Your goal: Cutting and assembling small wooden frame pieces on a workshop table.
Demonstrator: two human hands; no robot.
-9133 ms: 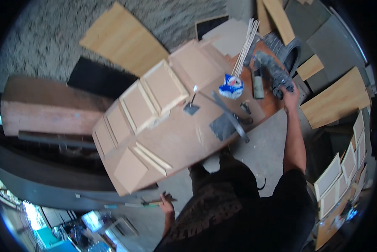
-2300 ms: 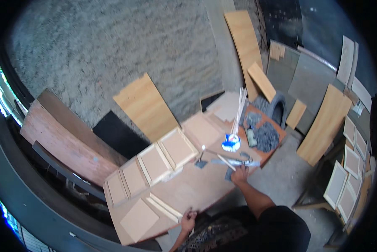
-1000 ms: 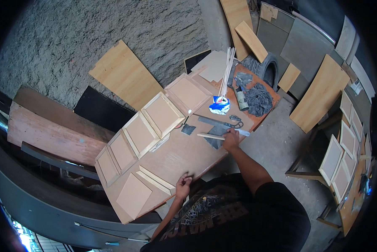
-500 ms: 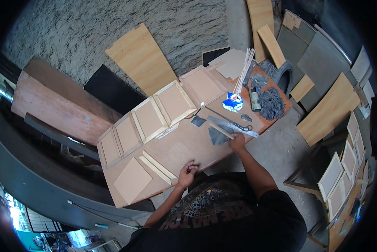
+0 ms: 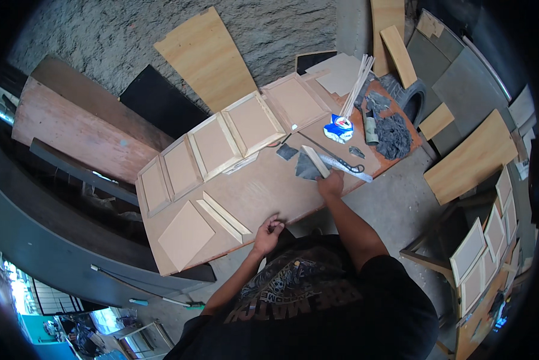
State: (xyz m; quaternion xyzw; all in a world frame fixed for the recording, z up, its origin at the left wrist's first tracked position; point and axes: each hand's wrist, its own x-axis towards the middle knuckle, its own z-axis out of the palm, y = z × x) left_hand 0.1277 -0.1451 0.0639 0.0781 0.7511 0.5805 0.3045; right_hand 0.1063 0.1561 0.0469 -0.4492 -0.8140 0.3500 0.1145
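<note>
My right hand (image 5: 331, 183) is closed around the near end of a short pale wood strip (image 5: 315, 161). The strip slants over a dark grey sheet, like sandpaper (image 5: 306, 168), lying on the table. My left hand (image 5: 268, 234) rests at the table's near edge with fingers curled, and nothing shows in them. Left of it lie two mitred wood strips (image 5: 222, 217) and a tan square panel (image 5: 186, 235). A row of framed panels (image 5: 207, 144) runs along the far side. Beyond my right hand are a long, thin tool with a black handle (image 5: 348, 166) and a pale metallic strip (image 5: 362, 176).
A blue-and-white packet (image 5: 339, 128), thin white sticks (image 5: 359, 87), a can (image 5: 371, 131) and dark crumpled cloth (image 5: 393, 135) occupy the table's right end. Boards (image 5: 209, 57) lean on the rough wall. More framed panels (image 5: 466, 252) stand at right.
The view has shifted slightly. My right hand has moved a little left and nearer with the wood strip, which now lies steeper. My left hand keeps its curled pose at the edge.
</note>
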